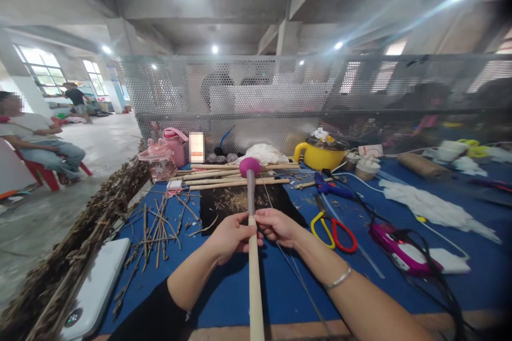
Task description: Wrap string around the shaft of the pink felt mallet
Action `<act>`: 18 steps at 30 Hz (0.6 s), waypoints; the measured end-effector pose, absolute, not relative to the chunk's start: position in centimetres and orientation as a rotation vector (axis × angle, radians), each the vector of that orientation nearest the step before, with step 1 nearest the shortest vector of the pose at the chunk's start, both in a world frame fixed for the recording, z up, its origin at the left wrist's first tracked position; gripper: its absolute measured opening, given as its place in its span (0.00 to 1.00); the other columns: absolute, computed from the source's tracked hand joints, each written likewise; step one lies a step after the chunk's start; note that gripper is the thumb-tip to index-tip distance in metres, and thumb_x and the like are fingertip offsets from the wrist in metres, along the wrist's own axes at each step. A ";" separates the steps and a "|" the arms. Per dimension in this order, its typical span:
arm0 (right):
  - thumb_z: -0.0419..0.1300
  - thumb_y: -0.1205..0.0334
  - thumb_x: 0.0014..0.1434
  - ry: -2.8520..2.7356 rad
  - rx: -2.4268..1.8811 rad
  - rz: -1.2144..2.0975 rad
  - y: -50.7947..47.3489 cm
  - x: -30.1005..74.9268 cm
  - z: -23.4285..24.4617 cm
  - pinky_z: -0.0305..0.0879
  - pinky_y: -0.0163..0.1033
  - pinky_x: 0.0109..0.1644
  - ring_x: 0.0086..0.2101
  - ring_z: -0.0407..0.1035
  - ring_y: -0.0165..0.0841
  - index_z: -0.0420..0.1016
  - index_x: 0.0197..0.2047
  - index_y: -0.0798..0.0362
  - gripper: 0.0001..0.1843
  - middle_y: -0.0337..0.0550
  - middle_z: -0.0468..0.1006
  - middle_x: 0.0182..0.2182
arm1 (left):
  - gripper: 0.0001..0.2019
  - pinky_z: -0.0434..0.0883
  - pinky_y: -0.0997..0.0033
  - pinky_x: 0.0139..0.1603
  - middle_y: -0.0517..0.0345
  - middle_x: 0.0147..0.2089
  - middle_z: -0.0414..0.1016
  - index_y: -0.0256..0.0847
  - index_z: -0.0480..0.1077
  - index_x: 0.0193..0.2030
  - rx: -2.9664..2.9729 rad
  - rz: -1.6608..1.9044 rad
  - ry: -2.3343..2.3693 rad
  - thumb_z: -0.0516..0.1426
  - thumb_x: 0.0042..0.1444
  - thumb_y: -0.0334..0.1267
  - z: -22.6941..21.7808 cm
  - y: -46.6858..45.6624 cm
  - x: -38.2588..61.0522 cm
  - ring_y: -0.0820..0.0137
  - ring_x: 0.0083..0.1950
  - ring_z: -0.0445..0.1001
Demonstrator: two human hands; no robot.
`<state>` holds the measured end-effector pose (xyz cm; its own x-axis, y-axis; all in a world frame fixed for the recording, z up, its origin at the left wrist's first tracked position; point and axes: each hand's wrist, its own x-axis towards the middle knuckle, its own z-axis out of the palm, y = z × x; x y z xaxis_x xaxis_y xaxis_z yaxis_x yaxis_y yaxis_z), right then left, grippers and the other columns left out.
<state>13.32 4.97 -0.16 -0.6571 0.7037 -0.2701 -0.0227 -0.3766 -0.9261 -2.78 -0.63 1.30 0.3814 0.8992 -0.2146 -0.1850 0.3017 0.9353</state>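
Note:
A long pale wooden stick (255, 282) runs from the near table edge away from me. Its far part is wrapped in grey and ends in a magenta ball (250, 167). My left hand (230, 235) is closed round the stick where the grey wrap begins. My right hand (278, 225) pinches the same spot from the right side. A thin wire or thread (298, 274) trails from the right hand toward the near edge.
The blue table (280, 293) holds loose twigs (160, 229), bare wooden sticks (236, 178), yellow-and-red scissors (334, 229), a blue glue gun (330, 187), a yellow pot (321, 154), a pink tool (394, 248), pink bottles (168, 154) and a white device (96, 290). A person sits at far left.

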 end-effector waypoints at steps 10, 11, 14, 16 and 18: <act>0.63 0.53 0.44 -1.449 -1.101 1.960 4.8 12.8 -0.7 0.30 0.29 0.14 0.12 0.40 0.17 0.64 0.27 0.57 0.17 0.27 0.56 0.11 | 0.18 0.70 0.73 0.28 0.59 0.26 0.68 0.39 0.61 0.47 0.755 0.826 0.907 0.52 0.47 0.26 0.5 -0.8 -1.7 0.76 0.24 0.70; 0.63 0.52 0.44 -1.452 -1.093 1.959 4.7 12.6 -0.9 0.30 0.29 0.14 0.12 0.40 0.17 0.64 0.27 0.57 0.17 0.27 0.57 0.12 | 0.16 0.69 0.75 0.24 0.62 0.24 0.65 0.40 0.60 0.46 0.699 0.861 0.922 0.51 0.48 0.28 0.6 -0.9 -1.4 0.78 0.21 0.66; 0.62 0.51 0.45 -1.473 -1.039 1.927 4.4 11.8 -0.9 0.32 0.29 0.14 0.12 0.40 0.18 0.63 0.26 0.56 0.17 0.29 0.59 0.13 | 0.08 0.55 0.85 0.14 0.67 0.20 0.57 0.40 0.58 0.40 0.575 0.970 1.029 0.49 0.54 0.37 1.1 -1.2 -0.7 0.82 0.15 0.55; 0.63 0.51 0.45 -1.512 -0.996 1.886 4.3 11.7 -0.6 0.34 0.29 0.14 0.12 0.42 0.18 0.64 0.27 0.56 0.17 0.29 0.60 0.14 | 0.07 0.47 0.86 0.13 0.68 0.20 0.54 0.41 0.57 0.37 0.565 1.016 1.100 0.47 0.56 0.42 1.6 -1.2 -0.7 0.84 0.14 0.50; 0.63 0.52 0.44 -1.550 -0.964 1.863 4.5 12.2 0.0 0.37 0.28 0.14 0.12 0.44 0.18 0.66 0.30 0.56 0.17 0.29 0.60 0.14 | 0.06 0.44 0.87 0.13 0.69 0.20 0.53 0.42 0.56 0.36 0.599 1.056 1.122 0.46 0.57 0.42 2.1 -1.2 -1.1 0.85 0.14 0.48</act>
<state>12.19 4.48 0.02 -0.6071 0.7717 -0.1893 0.0457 -0.2040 -0.9779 -1.09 -1.16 2.08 0.0597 0.9030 -0.4255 -0.3705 0.4159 0.8305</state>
